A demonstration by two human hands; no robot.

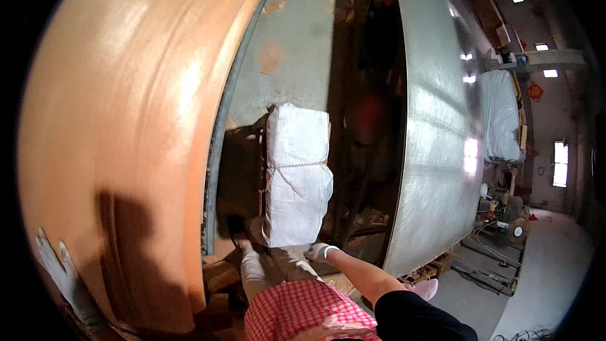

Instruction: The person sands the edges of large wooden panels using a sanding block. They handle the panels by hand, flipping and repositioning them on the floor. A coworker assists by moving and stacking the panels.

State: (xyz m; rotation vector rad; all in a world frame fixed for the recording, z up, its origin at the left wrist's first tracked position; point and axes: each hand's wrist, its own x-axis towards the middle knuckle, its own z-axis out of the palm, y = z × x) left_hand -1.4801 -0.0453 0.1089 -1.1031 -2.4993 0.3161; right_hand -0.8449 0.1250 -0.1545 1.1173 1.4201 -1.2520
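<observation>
I am leaning the big smooth orange-brown sheet of board (126,126) upright on its edge, so my gloved left hand (60,271) is pressing flat against its lower left face with the fingers spread wide, closing on nothing. My right hand (319,251), in a white glove, is reaching toward the bottom of the white woven sack bundle (297,177) standing between the board and the tall grey metal panel (435,126); whether its fingers are closing there I cannot tell.

A grey metal sheet (435,139) stands beside a covered stack (502,117).
</observation>
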